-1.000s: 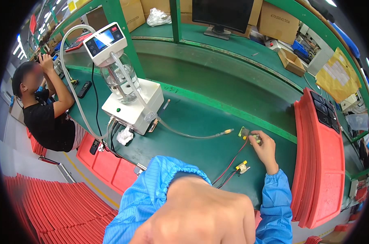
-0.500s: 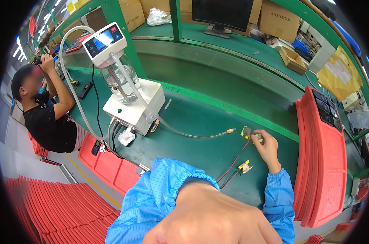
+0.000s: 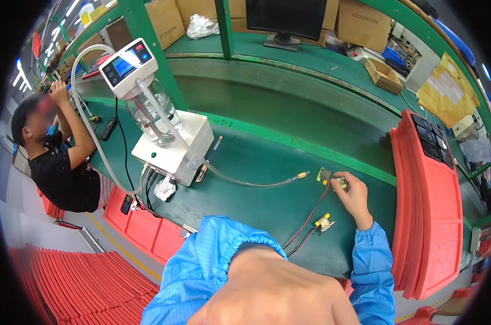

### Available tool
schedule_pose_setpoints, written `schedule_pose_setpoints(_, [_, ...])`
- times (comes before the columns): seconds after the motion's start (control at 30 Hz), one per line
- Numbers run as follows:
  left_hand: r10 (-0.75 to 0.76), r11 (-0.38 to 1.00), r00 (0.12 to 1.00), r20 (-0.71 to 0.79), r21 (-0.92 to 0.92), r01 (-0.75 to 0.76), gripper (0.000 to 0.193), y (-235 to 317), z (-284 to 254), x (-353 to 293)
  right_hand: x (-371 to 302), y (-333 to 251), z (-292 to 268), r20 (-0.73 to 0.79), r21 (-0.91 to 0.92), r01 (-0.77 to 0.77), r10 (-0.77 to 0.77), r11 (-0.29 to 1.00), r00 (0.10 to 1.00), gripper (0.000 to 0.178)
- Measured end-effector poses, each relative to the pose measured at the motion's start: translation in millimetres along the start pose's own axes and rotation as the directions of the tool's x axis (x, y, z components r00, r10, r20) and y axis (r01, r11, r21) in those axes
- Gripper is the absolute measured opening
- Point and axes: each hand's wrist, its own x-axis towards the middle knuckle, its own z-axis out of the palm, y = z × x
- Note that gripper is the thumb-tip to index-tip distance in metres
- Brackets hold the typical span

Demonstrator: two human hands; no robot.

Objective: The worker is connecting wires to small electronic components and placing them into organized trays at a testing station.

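Observation:
My left hand (image 3: pixel 272 287) is very close to the camera at the bottom, back of the hand showing. Its fingers are hidden, so what it holds or touches cannot be seen. At the right of the green bench, my right hand (image 3: pixel 354 197) closes its thumb and fingers round a small part with yellow-green pieces (image 3: pixel 343 184), mostly covered by the fingers. Just left of those fingertips is a small clear block with yellow-green and yellow fittings (image 3: pixel 324 175), a red wire leading from it. Nearer me lies a cream-coloured small part with yellow ends (image 3: pixel 324 222), on red and black wires.
A white machine (image 3: pixel 172 149) with a glass jar and tilted display stands left; its clear hose (image 3: pixel 256 184) ends near the clear block. Stacked red trays (image 3: pixel 427 216) border the right. Another person (image 3: pixel 61 151) works at far left. A monitor (image 3: pixel 286 19) sits on the back shelf.
The view has shifted slightly, moving the machine a little left and down in the picture. My right hand stays by the same small parts; my left hand remains low and close.

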Motion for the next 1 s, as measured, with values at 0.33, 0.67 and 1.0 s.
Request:
schedule_pose_setpoints(0.33, [-0.578, 0.71, 0.606, 0.546, -0.029, 0.704, 0.024, -95, 0, -27, 3, 20, -21, -0.04, -0.011, 0.003, -0.003, 1.0, 0.999, 0.021])
schedule_pose_setpoints(0.67, [-0.921, 0.195, -0.259, 0.29, 0.921, 0.337, 0.019, -223, 177, -258, 5, 48, -62, -0.031, 0.03, -0.016, 0.017, 0.999, 0.999, 0.026])
schedule_pose_setpoints(1.0, [-0.943, 0.076, 0.318, -0.098, 0.866, 0.494, 0.054, -357, 197, -422, -22, 75, -86, -0.095, 0.009, -0.021, 0.022, 1.0, 0.995, 0.025])
